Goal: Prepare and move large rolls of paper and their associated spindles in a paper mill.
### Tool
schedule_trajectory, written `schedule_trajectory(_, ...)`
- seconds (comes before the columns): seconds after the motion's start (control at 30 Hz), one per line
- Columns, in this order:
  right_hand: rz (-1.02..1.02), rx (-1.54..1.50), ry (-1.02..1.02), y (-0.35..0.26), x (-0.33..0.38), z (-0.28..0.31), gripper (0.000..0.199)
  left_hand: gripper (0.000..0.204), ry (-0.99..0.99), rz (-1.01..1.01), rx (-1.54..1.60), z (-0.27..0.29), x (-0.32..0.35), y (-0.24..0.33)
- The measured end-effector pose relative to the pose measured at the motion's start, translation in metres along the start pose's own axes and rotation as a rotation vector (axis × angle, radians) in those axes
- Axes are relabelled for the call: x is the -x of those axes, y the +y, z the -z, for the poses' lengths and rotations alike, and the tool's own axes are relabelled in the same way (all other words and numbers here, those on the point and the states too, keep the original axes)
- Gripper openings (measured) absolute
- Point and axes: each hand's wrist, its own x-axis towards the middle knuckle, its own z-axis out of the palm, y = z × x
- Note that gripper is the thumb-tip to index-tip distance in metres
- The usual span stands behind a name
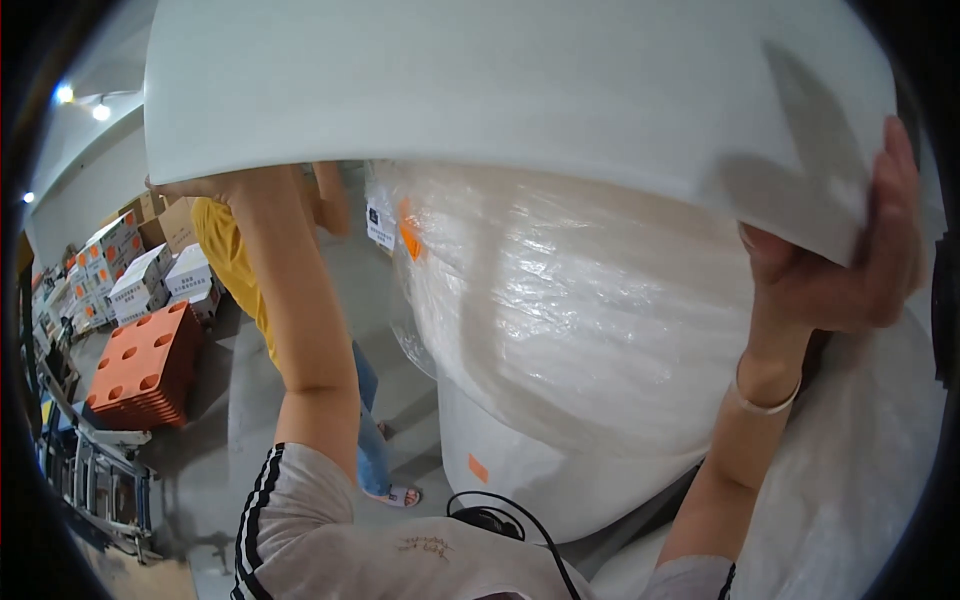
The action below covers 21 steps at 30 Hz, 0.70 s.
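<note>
A large, smooth white panel (500, 85) fills the upper part of the view, raised in front of me. My left hand (205, 187) is at its lower left edge, partly hidden behind it, and appears to hold that edge. At the lower right corner, my right hand (850, 250) grips the panel, fingers along the side edge and thumb at the bottom edge. Below and behind the panel stands a bulky white bundle (580, 310) wrapped in clear, shiny film, with an orange sticker (409, 230) and a white label (380, 227).
Another person in yellow clothing (225, 250) and blue jeans stands beyond my left arm. Stacked orange plastic blocks (145, 360), white cartons (140, 285) and a metal folding frame (100, 470) are at left. Whitish plastic wrapping (860, 450) hangs at right. A black cable crosses my shirt.
</note>
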Motion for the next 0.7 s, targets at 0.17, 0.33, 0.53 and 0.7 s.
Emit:
schedule_trajectory(0.17, 0.103, 0.119, 0.086, -0.028, -0.019, -0.028, 0.057, 0.065, 0.181, -0.008, -0.046, 0.029, -0.035, 0.002)
schedule_trajectory(0.33, 0.150, 0.168, 0.165, -0.053, -0.038, -0.068, 0.058, 0.067, 0.362, 0.020, -0.060, 0.042, -0.066, -0.016)
schedule_trajectory(0.53, 0.123, 0.192, 0.212, -0.176, -0.042, -0.180, 0.023, 0.069, 0.578, 0.244, -0.106, 0.069, -0.043, -0.043)
schedule_trajectory(0.7, 0.139, -0.246, 0.092, -0.282, -0.074, -0.260, 0.016, 0.074, 0.724, 0.319, -0.207, 0.094, -0.038, 0.018)
